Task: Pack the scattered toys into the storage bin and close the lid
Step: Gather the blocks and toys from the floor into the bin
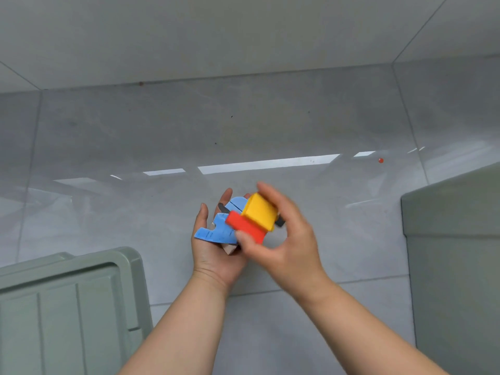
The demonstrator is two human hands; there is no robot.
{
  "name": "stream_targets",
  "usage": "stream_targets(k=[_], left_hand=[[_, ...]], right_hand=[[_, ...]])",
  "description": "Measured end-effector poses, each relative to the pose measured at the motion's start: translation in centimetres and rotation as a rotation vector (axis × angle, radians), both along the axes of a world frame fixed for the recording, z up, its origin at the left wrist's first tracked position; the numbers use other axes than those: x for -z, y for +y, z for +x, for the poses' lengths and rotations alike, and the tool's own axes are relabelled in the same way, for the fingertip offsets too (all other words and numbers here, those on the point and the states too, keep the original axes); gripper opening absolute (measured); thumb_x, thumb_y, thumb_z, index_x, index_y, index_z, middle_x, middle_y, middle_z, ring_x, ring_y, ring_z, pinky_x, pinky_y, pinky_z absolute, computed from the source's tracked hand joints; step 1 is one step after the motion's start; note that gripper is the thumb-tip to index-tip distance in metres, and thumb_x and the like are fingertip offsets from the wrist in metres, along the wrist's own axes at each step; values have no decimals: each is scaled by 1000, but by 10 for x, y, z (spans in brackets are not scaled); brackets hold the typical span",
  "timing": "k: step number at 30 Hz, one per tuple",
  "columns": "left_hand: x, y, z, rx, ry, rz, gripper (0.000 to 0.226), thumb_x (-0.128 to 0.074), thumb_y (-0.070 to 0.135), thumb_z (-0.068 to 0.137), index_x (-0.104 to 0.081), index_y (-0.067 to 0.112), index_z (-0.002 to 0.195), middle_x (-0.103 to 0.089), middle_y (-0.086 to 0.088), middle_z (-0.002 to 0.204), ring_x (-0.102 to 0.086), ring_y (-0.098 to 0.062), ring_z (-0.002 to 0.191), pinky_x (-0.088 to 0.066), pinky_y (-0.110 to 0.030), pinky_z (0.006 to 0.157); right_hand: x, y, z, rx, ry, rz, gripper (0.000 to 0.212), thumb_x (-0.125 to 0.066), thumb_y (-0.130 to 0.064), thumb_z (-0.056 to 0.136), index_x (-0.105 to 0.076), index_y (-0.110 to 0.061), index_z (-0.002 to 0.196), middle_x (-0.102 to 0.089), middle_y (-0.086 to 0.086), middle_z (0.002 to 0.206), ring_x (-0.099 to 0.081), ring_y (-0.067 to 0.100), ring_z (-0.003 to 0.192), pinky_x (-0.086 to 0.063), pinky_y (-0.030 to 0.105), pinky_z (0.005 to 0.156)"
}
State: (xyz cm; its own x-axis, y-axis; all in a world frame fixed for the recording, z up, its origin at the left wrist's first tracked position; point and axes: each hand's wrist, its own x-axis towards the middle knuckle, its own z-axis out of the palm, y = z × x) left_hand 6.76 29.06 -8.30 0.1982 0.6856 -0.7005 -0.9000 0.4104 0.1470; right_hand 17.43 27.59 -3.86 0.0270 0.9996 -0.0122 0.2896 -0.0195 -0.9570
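My left hand (pixel 213 253) is palm up over the floor, cradling blue foam pieces (pixel 216 234) with a pale piece under them. My right hand (pixel 284 234) grips a yellow block (pixel 259 211) and a red block (pixel 244 230) and holds them over the left palm, against the blue pieces. A dark thin part shows behind the blocks. A grey-green lid (pixel 67 307) lies on the floor at lower left. The grey-green storage bin (pixel 454 239) stands at the right edge; its inside is hidden.
Glossy grey floor tiles (pixel 243 131) stretch ahead and meet a grey wall at the top. A small red bead (pixel 381 160) lies on the floor at the far right, near the bin.
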Motion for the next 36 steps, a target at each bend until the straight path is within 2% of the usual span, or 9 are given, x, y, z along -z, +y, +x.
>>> stream_targets(k=[5,9,12,15,18,24,27,32,36], left_hand=[[-3,-6,5,31,-41,42,47,-46,49,78,-63,26,114,-60,-9,130,-49,-30,126,-39,-45,103],[-6,-9,7,-2,-53,61,44,-44,48,80,-67,23,109,-67,-10,115,-67,-30,98,-51,-47,87],[-8,-11,6,-35,-97,44,42,-42,48,87,-68,22,107,-65,-12,119,-66,-38,101,-53,-57,80],[-11,-12,6,-27,-86,34,42,-44,47,84,-69,22,106,-65,-12,121,-59,-39,111,-49,-60,83],[-15,-13,6,-21,-76,35,43,-46,46,80,-69,22,107,-65,-12,121,-58,-40,112,-47,-61,84],[-23,-13,-2,-53,13,10,43,-40,50,88,-65,25,112,-66,-10,119,-66,-34,102,-51,-56,85],[-56,-17,6,-63,64,37,37,-48,46,79,-66,24,102,-68,-9,107,-68,-27,90,-50,-45,92],[-149,-32,33,-56,82,209,53,-86,30,32,-68,18,80,-67,-4,75,-68,-17,63,-57,-27,59],[-229,-51,80,165,193,291,42,-73,33,41,-68,17,80,-64,-7,71,-65,-17,57,-55,-23,57]], right_hand=[[17,-15,-11,-75,-276,155,60,-65,-43,72,-45,-24,126,-54,-13,123,-38,3,113,-35,33,100],[19,-11,3,-45,-177,54,58,-57,-56,75,-51,-26,124,-50,-8,126,-40,10,119,-28,16,103],[37,7,31,192,-237,-54,36,-53,-38,86,-56,-23,119,-50,-4,116,-47,20,113,-34,19,95],[63,15,47,57,-548,-281,54,-63,-31,86,-45,-17,134,-42,7,131,-37,25,122,-30,21,95],[83,11,48,-113,-662,-216,54,-67,-24,82,-50,-10,131,-47,12,130,-42,31,117,-41,36,99],[14,4,27,166,112,-217,59,-66,-43,68,-49,-30,122,-50,-9,112,-48,3,113,-37,16,100],[-36,-21,-3,2,163,-75,46,-50,-39,74,-47,-35,119,-42,-8,118,-44,-4,114,-33,7,96],[-99,-46,-19,105,152,56,40,-38,-42,82,-43,-50,120,-33,-36,123,-35,9,131,-33,14,102],[-169,-73,18,390,232,148,32,-42,-43,82,-55,-45,111,-50,-17,119,-50,7,120,-41,13,94]])
